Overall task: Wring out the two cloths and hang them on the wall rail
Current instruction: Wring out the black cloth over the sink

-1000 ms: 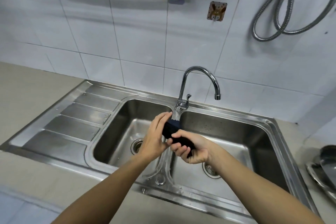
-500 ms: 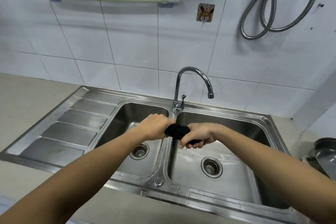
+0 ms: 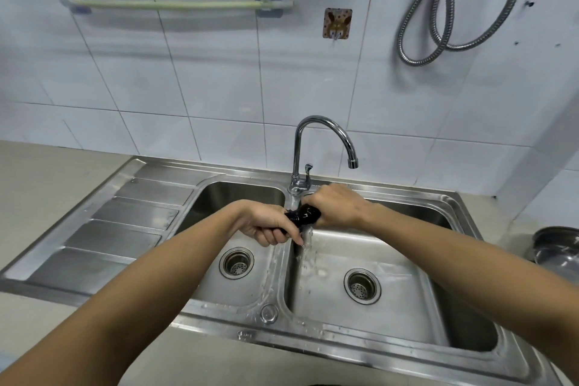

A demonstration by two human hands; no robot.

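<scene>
Scanning from the left, I see the wall rail (image 3: 175, 5) bare at upper left. At centre my left hand (image 3: 266, 226) and right hand (image 3: 336, 205) each clench an end of the dark cloth (image 3: 303, 217), its axis rising rightward; the left looks nearer the rail.

Between you and the wall rail (image 3: 175, 5) only the tap (image 3: 322, 147) rises, close behind your hands; tiles beneath the rail lie bare.
</scene>
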